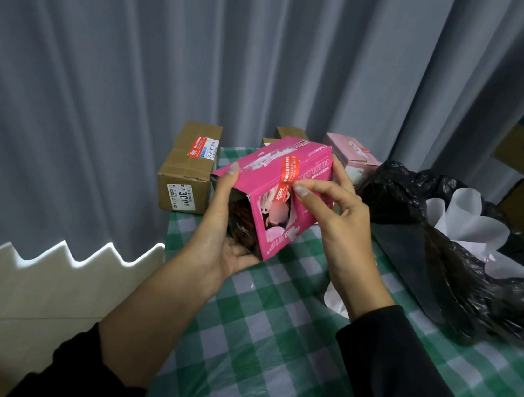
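The pink box is held tilted in the air above the checked cloth, near the table's middle. The left hand grips the box's end at 8 o'clock, with the palm under the dark end and the fingers curled up onto the top face. The right hand comes in from 4 o'clock. Its thumb and forefinger pinch the red seal where that folds over the box's front edge, and its other fingers curl behind the far end. From the box, a brown carton lies at 9 o'clock on the table's edge and a pale box stands at 1 o'clock. A black bag holding white paper lies at 3 o'clock, and a grey curtain hangs behind.
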